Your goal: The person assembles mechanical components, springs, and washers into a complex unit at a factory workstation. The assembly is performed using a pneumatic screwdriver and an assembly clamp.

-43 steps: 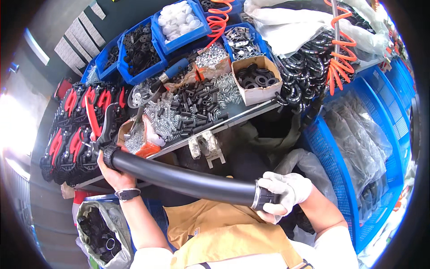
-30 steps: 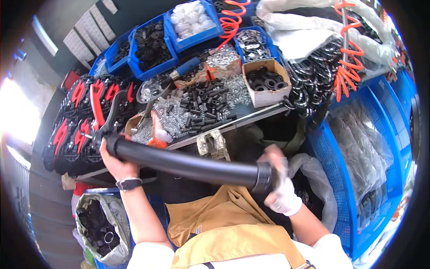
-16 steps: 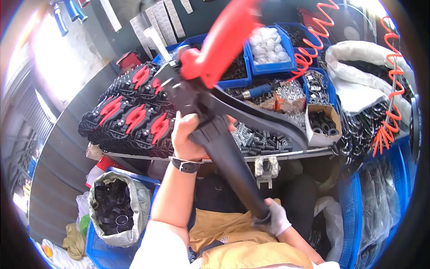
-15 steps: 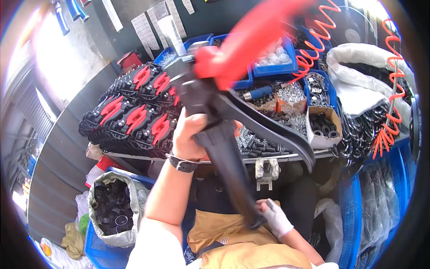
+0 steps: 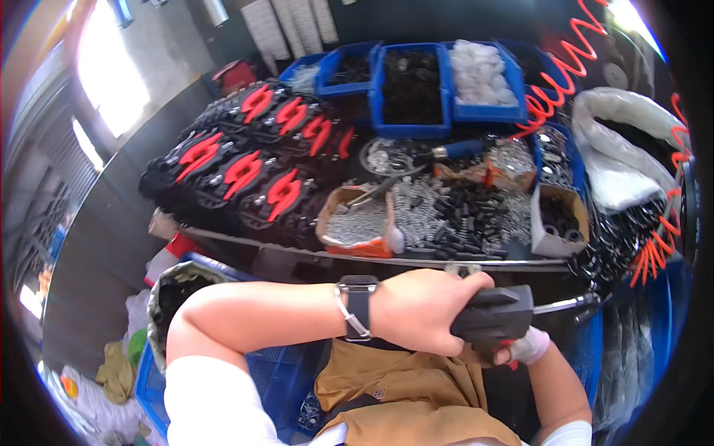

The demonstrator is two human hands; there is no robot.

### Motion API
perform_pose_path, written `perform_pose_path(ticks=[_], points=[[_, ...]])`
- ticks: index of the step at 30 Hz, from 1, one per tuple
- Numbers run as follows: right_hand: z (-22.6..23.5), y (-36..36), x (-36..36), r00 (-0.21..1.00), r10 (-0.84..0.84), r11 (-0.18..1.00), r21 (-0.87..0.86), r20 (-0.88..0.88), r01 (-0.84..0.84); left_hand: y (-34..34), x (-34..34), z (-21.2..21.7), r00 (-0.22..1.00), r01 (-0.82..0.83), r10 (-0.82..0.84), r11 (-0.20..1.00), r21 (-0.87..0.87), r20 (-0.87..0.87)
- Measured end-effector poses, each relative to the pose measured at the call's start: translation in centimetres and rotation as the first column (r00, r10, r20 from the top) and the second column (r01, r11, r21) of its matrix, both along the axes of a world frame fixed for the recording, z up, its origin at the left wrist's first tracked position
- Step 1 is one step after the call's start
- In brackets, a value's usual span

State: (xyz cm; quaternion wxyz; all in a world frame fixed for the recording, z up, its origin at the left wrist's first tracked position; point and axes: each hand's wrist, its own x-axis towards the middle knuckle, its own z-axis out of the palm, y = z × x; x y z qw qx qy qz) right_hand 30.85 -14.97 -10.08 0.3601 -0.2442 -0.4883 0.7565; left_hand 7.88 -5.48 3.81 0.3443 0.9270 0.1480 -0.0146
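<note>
In front of my lap is a black plastic device (image 5: pixel 494 318) with a metal rod (image 5: pixel 559 304) sticking out to the right and ending in a dark tip. My left hand (image 5: pixel 420 308), with a dark watch on its wrist, is wrapped over the device's left end, back of the hand upward. From below and the right, my right hand (image 5: pixel 532 348), in a pale glove with bare fingertips, closes on the device's underside. A small red part shows by its fingertips. The device's lower portion is hidden behind my hands.
Stacked black assemblies with red parts (image 5: pixel 242 175) fill the bench's left. Blue bins (image 5: pixel 413 132) stand at the back. Springs and black pins (image 5: pixel 465 215) lie between an open carton (image 5: pixel 357 227) and another carton (image 5: pixel 556 241). Red coiled hoses (image 5: pixel 573 67) hang at right.
The device, raised high over the bench with a large red part showing, has come down and turned across my lap. My left arm has swung level; my right hand has risen to the device.
</note>
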Motion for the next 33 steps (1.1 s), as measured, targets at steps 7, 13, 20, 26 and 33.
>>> perform_pose_path(ticks=[7, 13, 20, 26, 33], points=[[2.1, -0.2, 2.4, 0.897, -0.023, 0.995, 0.098, 0.442, -0.023, 0.9, -0.1, -1.3, 0.997, -0.039, 0.042, 0.998, -0.040, 0.071], [6.0, -0.4, 4.7, 0.687, -0.715, 0.680, 0.098, -0.128, 0.726, 1.1, 1.8, -3.3, 0.984, -0.171, 0.170, 0.985, -0.016, -0.056], [7.9, -3.2, 2.5, 0.155, -0.988, 0.133, 0.610, 0.017, 0.781, 1.6, 6.4, -4.8, 0.905, -0.183, 0.192, 0.981, -0.061, 0.381], [4.2, -3.6, -0.2, -0.123, -0.908, 0.241, 0.740, 0.400, 0.628, 4.1, 16.9, 4.6, 0.493, 0.058, 0.698, 0.570, -0.820, 0.520], [-6.7, -9.6, 9.1, -0.410, -0.911, -0.209, 0.798, 0.052, 0.565, 7.3, 29.7, 5.0, 0.755, 0.216, 0.167, 0.850, -0.480, 0.635]])
